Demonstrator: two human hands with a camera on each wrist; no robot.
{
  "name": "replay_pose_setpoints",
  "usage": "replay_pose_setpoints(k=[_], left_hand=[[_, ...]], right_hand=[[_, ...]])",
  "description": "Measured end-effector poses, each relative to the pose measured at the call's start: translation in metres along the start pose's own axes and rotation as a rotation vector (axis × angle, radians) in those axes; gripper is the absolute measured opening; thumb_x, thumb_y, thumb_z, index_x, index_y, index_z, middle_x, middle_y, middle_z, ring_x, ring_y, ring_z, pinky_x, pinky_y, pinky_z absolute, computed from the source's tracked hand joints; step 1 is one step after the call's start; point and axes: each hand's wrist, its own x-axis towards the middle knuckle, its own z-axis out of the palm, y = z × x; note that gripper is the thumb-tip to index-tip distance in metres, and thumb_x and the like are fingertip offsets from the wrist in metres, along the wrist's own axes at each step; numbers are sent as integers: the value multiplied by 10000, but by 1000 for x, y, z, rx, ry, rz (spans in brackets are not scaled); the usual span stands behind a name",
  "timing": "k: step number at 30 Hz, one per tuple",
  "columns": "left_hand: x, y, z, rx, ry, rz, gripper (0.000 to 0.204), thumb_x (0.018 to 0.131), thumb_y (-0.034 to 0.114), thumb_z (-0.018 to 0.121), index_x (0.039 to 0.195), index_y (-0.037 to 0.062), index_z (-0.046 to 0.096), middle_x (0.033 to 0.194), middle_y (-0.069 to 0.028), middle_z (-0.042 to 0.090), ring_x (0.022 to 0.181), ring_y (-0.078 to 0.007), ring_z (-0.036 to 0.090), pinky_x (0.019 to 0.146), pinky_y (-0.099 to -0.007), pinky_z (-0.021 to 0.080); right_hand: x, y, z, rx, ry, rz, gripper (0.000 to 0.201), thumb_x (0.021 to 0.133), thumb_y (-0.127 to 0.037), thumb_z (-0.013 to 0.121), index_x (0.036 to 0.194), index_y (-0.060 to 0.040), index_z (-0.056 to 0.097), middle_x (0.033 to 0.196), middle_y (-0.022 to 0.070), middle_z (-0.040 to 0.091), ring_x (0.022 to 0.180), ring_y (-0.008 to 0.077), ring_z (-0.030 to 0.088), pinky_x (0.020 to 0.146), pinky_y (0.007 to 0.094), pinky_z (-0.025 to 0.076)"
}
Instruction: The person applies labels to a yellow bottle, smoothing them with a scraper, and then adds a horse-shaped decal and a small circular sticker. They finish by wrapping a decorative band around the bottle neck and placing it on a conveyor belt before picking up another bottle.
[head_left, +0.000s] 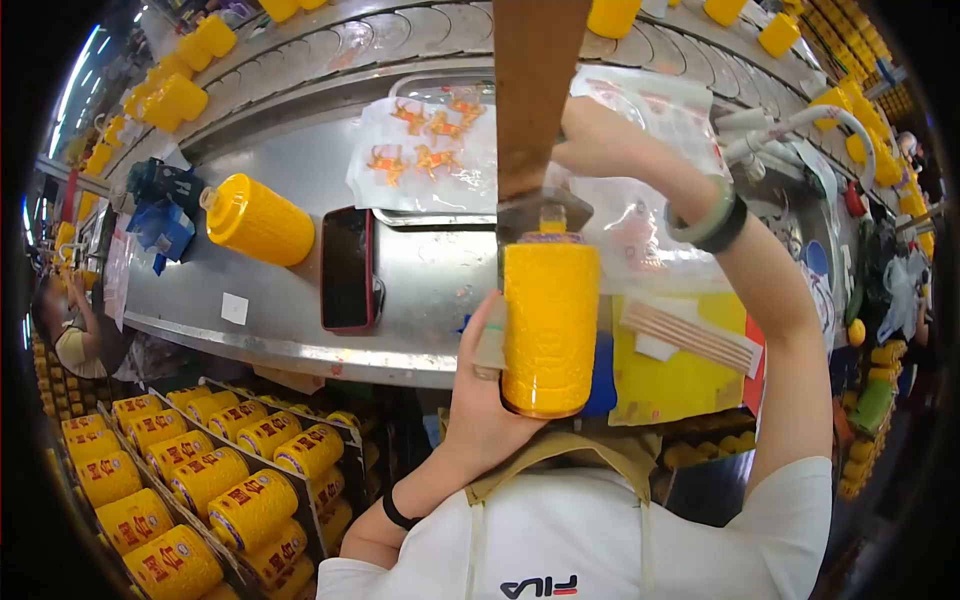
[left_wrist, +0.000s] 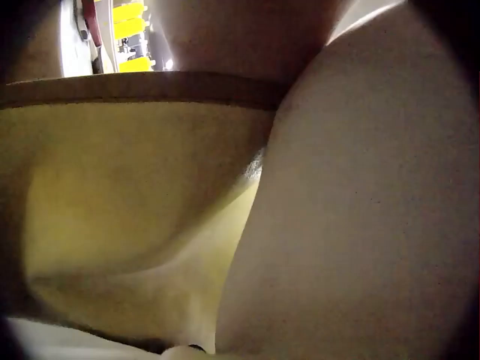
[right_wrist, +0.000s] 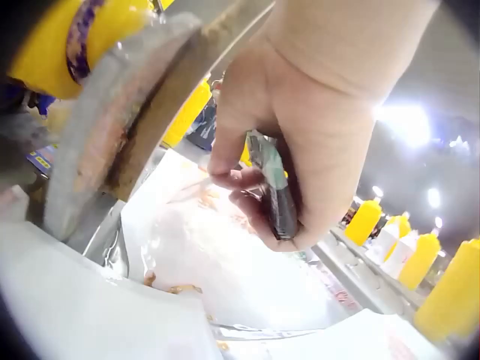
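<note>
Yellow bottle (head_left: 551, 325) is gripped by left hand (head_left: 492, 412); small dark object (right_wrist: 282, 214) is clasped in curled fingers of right hand (right_wrist: 289, 135).

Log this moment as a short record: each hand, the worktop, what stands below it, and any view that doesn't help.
Left hand: grips a yellow bottle
Right hand: holds a small dark item, identity unclear
Tray: white sheet with orange figures
Worktop: phone beside another bottle
Below worktop: rows of labelled yellow containers
Poor view: left wrist, filled by dim close surfaces; bottle not distinguishable
</note>
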Motion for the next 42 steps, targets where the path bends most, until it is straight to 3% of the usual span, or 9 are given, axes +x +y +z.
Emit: replay_pose_setpoints(k=[5, 11, 16, 19, 20, 24, 26, 29, 42], left_hand=[[-3, -5, 3, -169, -28, -124, 974, 693, 230, 994, 1475, -44, 482, 1276, -181, 651, 1142, -307, 696, 983, -381, 555], [-6, 1, 3, -30, -49, -84, 964, 682, 242, 1003, 1455, -46, 503, 1287, -186, 626, 1139, -302, 686, 972, -383, 555], [-13, -8, -14, -349, -223, -257, 1212, 658, 253, 1016, 1594, -41, 306, 1524, -197, 468, 1401, -327, 504, 1165, -425, 412], [-5, -17, -12, -628, -162, -214, 1265, 703, 257, 992, 1634, -42, 190, 1612, -185, 383, 1510, -316, 369, 1243, -423, 296], [-3, -20, -11, -693, -136, -235, 1028, 899, 230, 844, 1634, -44, 179, 1630, -184, 362, 1535, -298, 332, 1260, -414, 261], [20, -21, -1, -965, -34, -506, 621, 1103, 139, 532, 1618, -39, 235, 1606, -180, 397, 1487, -246, 392, 1237, -397, 304], [32, -18, -2, -984, -83, -556, 610, 1098, 140, 546, 1608, -36, 261, 1587, -175, 424, 1455, -236, 430, 1217, -386, 333], [37, -4, -1, -939, -110, -563, 577, 1091, 143, 566, 1582, -25, 313, 1538, -161, 487, 1377, -215, 516, 1166, -363, 401], [34, -1, -3, -901, -89, -490, 585, 1102, 122, 518, 1611, -8, 262, 1603, -151, 423, 1477, -237, 421, 1226, -388, 329]], right_hand=[[-98, -33, -31, -101, 235, 11, 286, 916, -253, 681, 990, 23, 702, 933, 223, 719, 897, 416, 677, 813, 466, 527], [-154, -95, -32, 128, 296, -100, 154, 934, -109, 701, 908, 20, 621, 828, 90, 616, 768, 196, 577, 717, 323, 463], [-180, -114, 19, 724, 322, 90, 155, 956, -126, 718, 929, 6, 640, 816, 82, 641, 749, 187, 600, 715, 333, 492], [-189, -108, 54, 652, 387, 142, 163, 956, -132, 724, 930, 1, 635, 818, 72, 638, 741, 167, 586, 694, 321, 475], [-192, -107, 62, 654, 384, 147, 163, 956, -132, 724, 930, 1, 635, 818, 72, 638, 741, 167, 586, 694, 321, 475], [-202, -111, 77, 653, 445, 225, 156, 974, -138, 712, 983, -10, 623, 842, 40, 633, 749, 127, 567, 687, 296, 460], [-203, -109, 81, 659, 459, 262, 146, 985, -134, 700, 1009, -16, 618, 861, 22, 627, 768, 112, 562, 700, 284, 458], [-205, -87, 85, 1347, 391, 389, 97, 1033, -126, 645, 1089, -68, 591, 932, -28, 556, 869, 69, 531, 761, 237, 436], [-187, -99, 94, 1340, 461, 376, 175, 987, -90, 730, 1022, -80, 559, 919, -39, 563, 842, 49, 556, 753, 220, 444]])
